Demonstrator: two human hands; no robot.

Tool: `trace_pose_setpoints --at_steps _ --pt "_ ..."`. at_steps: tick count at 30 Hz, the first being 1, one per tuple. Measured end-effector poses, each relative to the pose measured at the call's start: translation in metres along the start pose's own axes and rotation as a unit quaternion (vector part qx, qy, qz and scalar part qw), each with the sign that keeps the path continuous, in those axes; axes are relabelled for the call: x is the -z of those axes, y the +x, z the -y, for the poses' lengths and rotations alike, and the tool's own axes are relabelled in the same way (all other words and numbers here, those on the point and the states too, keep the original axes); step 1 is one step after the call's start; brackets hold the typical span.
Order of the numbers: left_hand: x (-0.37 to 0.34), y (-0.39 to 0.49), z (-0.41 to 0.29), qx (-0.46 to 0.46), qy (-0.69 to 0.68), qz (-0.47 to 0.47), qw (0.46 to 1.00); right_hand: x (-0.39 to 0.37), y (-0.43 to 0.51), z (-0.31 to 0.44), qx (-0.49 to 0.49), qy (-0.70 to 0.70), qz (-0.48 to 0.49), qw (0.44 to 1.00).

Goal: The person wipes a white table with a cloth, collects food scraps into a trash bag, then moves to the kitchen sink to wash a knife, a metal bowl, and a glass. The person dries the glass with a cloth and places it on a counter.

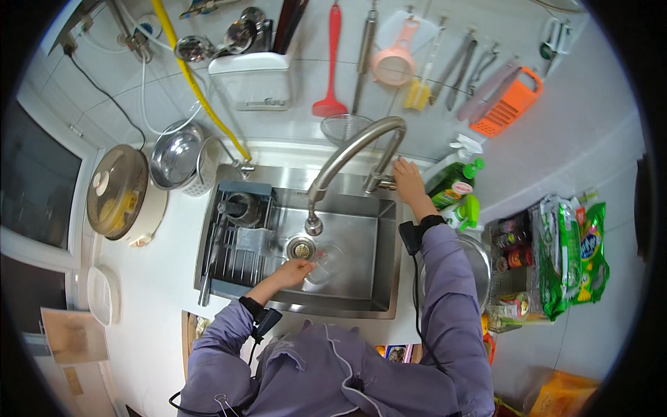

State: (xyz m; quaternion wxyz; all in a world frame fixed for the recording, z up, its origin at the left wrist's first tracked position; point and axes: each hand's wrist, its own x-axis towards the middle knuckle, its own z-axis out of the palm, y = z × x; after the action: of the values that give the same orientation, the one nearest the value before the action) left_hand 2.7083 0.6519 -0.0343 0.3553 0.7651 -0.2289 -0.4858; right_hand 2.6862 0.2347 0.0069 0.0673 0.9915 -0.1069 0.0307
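My left hand [297,272] pinches the rim of a clear, transparent bowl [333,263] over the stainless steel sink [359,245]. Small red marks show at the bowl's far side. Just beyond it lies the sink drain [300,248]. My right hand [410,180] is at the faucet handle [387,183] behind the sink's right rear corner, its fingers around the handle's end. The arched faucet [344,148] hangs its spray head [313,225] above the basin, close to the drain. Whether water runs from it is hard to tell.
A drying rack [250,266] with a dark cup [242,208] and grey cloth [255,241] spans the sink's left side. Green soap bottles [453,185] stand beside my right wrist. A metal pan [477,266] sits right of the sink; a lidded electric pot [122,193] stands left.
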Motion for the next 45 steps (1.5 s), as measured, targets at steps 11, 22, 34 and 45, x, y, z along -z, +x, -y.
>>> trace_pose_setpoints --at_steps 11,22,34,45 --pt "0.024 0.001 0.026 -0.074 -0.016 -0.126 0.989 0.075 -0.007 0.006 -0.156 0.214 -0.037 0.964" --pt "0.022 0.016 0.043 -0.081 -0.098 -0.106 0.986 0.242 0.114 -0.027 -0.277 0.274 -0.15 0.909" --pt "0.032 0.004 0.032 -0.108 -0.035 -0.153 0.982 0.327 0.038 0.001 -0.125 0.262 -0.256 0.922" --pt "0.009 0.01 0.041 -0.122 -0.077 -0.159 0.977 0.11 -0.124 0.168 -0.131 0.708 0.072 0.691"
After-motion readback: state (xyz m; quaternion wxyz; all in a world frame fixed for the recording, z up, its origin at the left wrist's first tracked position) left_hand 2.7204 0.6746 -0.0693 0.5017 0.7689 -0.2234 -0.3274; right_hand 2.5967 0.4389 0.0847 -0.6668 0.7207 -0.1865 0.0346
